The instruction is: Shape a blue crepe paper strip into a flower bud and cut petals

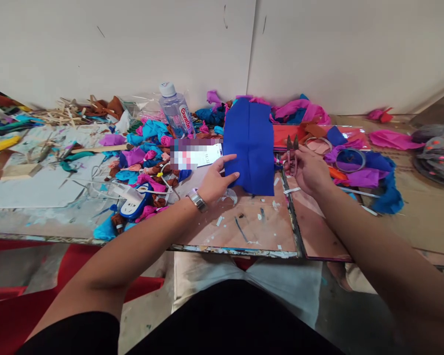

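Observation:
A deep-blue sheet (pixel 249 153), of cloth or crepe paper, has a crease down its middle and lies across the work table. My left hand (pixel 216 180) grips its left edge, with thumb and index finger on top; the other fingers are hidden. To the right of the sheet, my right hand (pixel 311 167) is closed around the handles of small scissors (pixel 292 157), their blades pointing up and slightly apart. Partly beside the sheet, near my left fingers, a phone (pixel 203 157) lies with its screen lit and partly blurred.
A clear bottle (pixel 175 111) stands behind the phone. Bunched coloured pieces and a blue-and-white power strip (pixel 135 199) with cables lie to the left. Round rings (pixel 351 160) and purple scraps (pixel 366 178) sit to the right. Wood sticks (pixel 70 112) are heaped by the wall.

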### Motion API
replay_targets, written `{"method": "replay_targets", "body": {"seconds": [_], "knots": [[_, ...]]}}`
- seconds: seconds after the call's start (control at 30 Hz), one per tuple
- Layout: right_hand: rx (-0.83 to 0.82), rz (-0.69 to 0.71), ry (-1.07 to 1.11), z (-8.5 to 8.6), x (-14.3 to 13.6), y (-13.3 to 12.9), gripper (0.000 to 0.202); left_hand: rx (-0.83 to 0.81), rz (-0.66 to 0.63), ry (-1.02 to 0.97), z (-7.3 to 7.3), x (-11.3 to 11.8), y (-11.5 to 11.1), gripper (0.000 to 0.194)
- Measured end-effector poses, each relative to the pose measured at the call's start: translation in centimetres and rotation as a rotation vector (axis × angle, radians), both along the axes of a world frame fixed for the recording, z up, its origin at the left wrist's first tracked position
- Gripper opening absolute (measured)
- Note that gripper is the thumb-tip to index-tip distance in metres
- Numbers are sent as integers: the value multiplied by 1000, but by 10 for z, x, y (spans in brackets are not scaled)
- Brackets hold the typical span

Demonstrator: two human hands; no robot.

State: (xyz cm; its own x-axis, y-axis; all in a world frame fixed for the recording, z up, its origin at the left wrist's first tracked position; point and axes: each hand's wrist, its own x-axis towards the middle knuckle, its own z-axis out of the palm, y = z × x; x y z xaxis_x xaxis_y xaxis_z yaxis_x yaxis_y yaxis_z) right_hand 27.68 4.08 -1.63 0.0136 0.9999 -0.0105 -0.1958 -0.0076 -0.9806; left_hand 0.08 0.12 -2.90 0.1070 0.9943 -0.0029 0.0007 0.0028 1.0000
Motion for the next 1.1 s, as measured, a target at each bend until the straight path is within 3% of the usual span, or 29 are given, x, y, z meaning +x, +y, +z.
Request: {"method": "replay_targets", "body": {"seconds": [0.13,0.3,0.43,0.5,0.67,0.87,0.97,1.1], "knots": [[-22,20,44,-1,-4,-3,8,-3,7,-71,1,-1,2,65],[-53,62,58,6,-9,-15,15,-168,-349,-85,3,-1,-8,103],[-21,176,35,14,-12,-25,30,-226,-483,-48,7,0,-15,103],[-21,228,40,16,-12,-28,36,-208,-454,-40,7,1,-14,102],[-49,348,54,15,-13,-31,52,-70,-227,-92,3,-2,-2,100],[-86,430,-2,16,-14,-36,54,72,1,-121,3,-4,2,106],[-117,489,-14,15,-13,-38,52,59,-4,-137,7,-1,-2,103],[-150,493,-30,11,-12,-37,50,-25,-137,-119,6,1,-5,99]]}}
